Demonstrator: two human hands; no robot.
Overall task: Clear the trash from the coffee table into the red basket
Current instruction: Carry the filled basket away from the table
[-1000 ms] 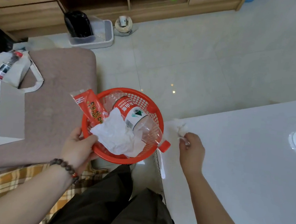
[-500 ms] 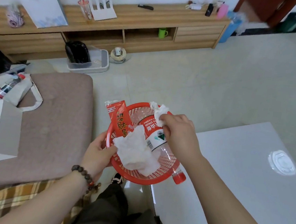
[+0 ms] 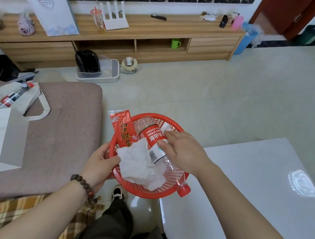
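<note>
- We see the left hand (image 3: 98,162) gripping the near-left rim of the red basket (image 3: 165,192): the thumb hooks over the rim and lies against the large crumpled tissue (image 3: 140,165) inside, while the other fingers curl beneath the rim, out of sight.
- We see the right hand (image 3: 183,152) reaching over the basket from the right, fingers bent only loosely. Its fingertips pinch a small white tissue wad (image 3: 165,128) at the far-right rim, and its thumb rests on the label of the plastic bottle (image 3: 155,140).
- The basket is held in the air over the floor, just left of the white bench (image 3: 241,195), with its near-right edge close to the bench's corner.
- The bottle lies on its side in the basket, its long axis running from far-left to near-right. Its red cap (image 3: 184,191) points near-right and pokes over the rim towards the bench; its clear base points far-left.
- We see a red snack wrapper (image 3: 124,130) leaning on the far-left rim, its long axis running near to far, with the top end sticking out past the rim.
- The large crumpled tissue fills the near half of the basket, lying partly over the bottle and the foot of the wrapper.
- A clear plastic lid (image 3: 302,183) lies flat on the bench, well to the right of the basket.
</note>
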